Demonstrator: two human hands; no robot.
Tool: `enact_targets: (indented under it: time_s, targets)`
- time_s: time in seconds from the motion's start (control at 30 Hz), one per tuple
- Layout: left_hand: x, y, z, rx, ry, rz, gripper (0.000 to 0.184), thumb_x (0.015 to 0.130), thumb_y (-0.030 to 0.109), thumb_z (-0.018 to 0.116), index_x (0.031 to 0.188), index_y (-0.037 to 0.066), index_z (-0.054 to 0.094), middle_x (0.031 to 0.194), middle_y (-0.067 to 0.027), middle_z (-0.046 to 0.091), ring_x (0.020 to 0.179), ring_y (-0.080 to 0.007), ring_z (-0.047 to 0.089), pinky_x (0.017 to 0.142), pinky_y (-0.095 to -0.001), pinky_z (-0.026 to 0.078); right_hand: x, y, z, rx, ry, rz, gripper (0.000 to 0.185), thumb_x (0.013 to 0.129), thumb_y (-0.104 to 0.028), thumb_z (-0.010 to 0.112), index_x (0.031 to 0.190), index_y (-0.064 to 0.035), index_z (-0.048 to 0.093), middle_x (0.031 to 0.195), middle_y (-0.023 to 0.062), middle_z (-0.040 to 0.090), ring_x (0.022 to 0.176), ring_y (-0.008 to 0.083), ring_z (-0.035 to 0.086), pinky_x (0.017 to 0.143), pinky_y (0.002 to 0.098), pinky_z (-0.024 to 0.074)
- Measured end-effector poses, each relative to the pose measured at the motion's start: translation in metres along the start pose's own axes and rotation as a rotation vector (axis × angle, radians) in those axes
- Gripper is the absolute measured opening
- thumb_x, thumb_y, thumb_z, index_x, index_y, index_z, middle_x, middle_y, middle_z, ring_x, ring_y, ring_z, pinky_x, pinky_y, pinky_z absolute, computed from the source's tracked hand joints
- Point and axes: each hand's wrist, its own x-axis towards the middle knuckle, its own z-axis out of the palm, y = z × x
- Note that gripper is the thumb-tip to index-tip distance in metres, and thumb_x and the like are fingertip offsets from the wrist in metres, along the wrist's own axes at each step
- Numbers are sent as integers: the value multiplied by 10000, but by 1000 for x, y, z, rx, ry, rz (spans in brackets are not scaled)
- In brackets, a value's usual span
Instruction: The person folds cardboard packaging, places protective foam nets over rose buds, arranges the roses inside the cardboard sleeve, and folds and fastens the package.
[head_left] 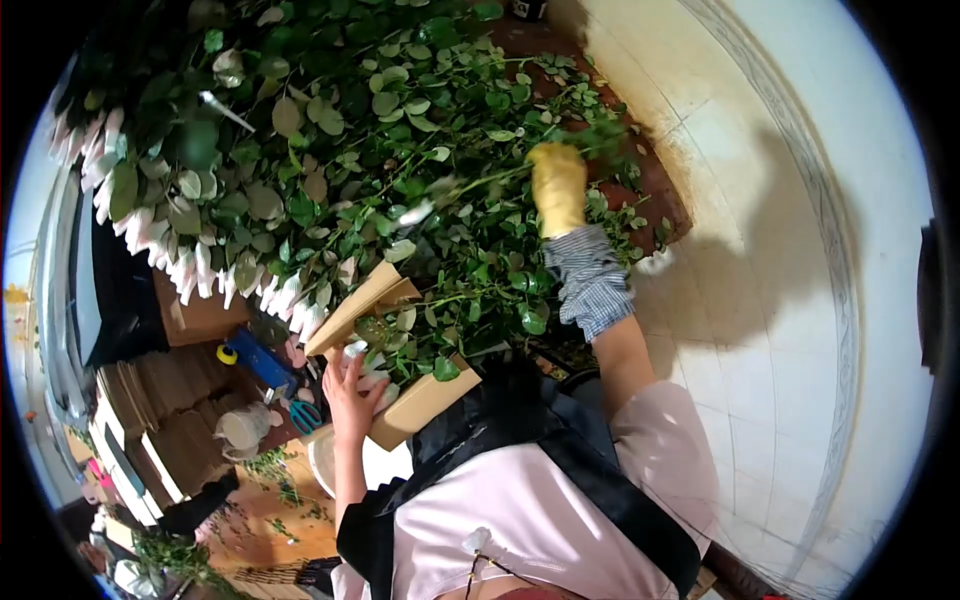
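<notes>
My right hand (558, 188), in a yellow glove with a striped cuff, is closed round the stem of a rose above the leafy pile. The rose's pale head (415, 213) points left and is blurred. My bare left hand (352, 395) curls round pale rose heads (372, 378) inside a folded piece of cardboard (425, 405); its fingers partly hide them. Another flap of the cardboard (360, 305) stands up above this hand. Leafy stems (450, 330) lie between the flaps.
A large heap of roses (330, 140) covers the table, pale heads (190, 265) along its left edge. At the left are stacked cardboard sheets (150, 400), blue-handled scissors (303, 415), a blue tool (258, 358) and a plastic cup (240, 430). A tiled wall (710, 330) bounds the right.
</notes>
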Motion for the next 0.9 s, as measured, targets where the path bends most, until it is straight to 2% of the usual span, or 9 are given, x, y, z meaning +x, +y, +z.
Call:
enact_targets:
  time_s: [0.03, 0.23, 0.4, 0.47, 0.57, 0.63, 0.73, 0.8, 0.9]
  targets:
    - [-1, -1, 2, 3, 4, 1, 621, 714, 267, 852, 1266, 103, 620, 1408, -188, 478, 1252, -409, 468, 1063, -513, 363, 7, 8, -16, 29, 163, -77, 224, 794, -51, 599, 979, -85, 720, 1057, 141, 705, 1041, 315, 641, 963, 433, 488]
    - [1, -5, 3, -65, 4, -20, 634, 690, 222, 871, 1264, 94, 632, 1449, -197, 449, 1272, -412, 471, 1051, -501, 406, 27, -22, -124, 111, 111, -438, 423, 789, 42, 538, 1154, -107, 690, 1094, 122, 696, 1067, 336, 628, 1023, 449, 462]
    - [-4, -15, 10, -186, -140, -131, 737, 709, 176, 860, 1355, 44, 531, 1407, -226, 452, 1260, -431, 448, 1062, -478, 393, -21, -70, -134, 482, -368, -689, 433, 843, 19, 560, 1213, -170, 682, 834, 66, 692, 749, 265, 652, 665, 381, 538]
    - [-1, -15, 13, -245, 87, -20, 607, 712, 284, 856, 1236, 91, 618, 1336, -196, 474, 1239, -408, 451, 1012, -490, 405, -58, -93, -107, 373, -441, -702, 391, 914, -32, 542, 1217, -236, 683, 631, 31, 571, 579, 186, 546, 559, 313, 492]
    - [2, -1, 0, -107, -36, -50, 583, 732, 309, 842, 1234, 107, 625, 1277, -178, 494, 1208, -394, 472, 1003, -493, 396, -112, -106, -34, 96, -507, -615, 272, 883, -44, 626, 1111, -162, 718, 725, 43, 660, 622, 172, 609, 615, 308, 555]
    - [0, -2, -2, -82, -3, -21, 575, 727, 313, 845, 1221, 108, 635, 1270, -178, 498, 1203, -393, 476, 1000, -489, 399, -123, -124, -18, 67, -824, -200, 176, 899, -125, 642, 1056, -148, 718, 777, 62, 682, 650, 177, 644, 642, 313, 565]
    - [0, -4, 2, -106, 36, -3, 548, 716, 287, 854, 1200, 117, 658, 1282, -204, 515, 1192, -404, 499, 994, -491, 410, -127, -138, -34, 25, -391, -349, 98, 923, -147, 630, 972, -149, 715, 917, 69, 712, 809, 195, 673, 814, 366, 558]
    - [-1, -10, 9, -101, 22, -19, 567, 727, 297, 845, 1228, 124, 643, 1323, -212, 508, 1206, -416, 498, 1010, -496, 406, -129, -147, -41, -77, -404, -296, 202, 872, -126, 639, 1060, -158, 704, 1134, 75, 697, 1081, 221, 633, 1054, 426, 433]
    - [1, 5, -5, 24, -69, -4, 592, 795, 330, 789, 1318, 145, 582, 1387, -219, 467, 1283, -424, 444, 1063, -505, 365, -172, -130, 13, 44, -433, -196, 397, 853, -121, 627, 1244, -193, 625, 1275, 84, 639, 1244, 246, 541, 1165, 446, 264]
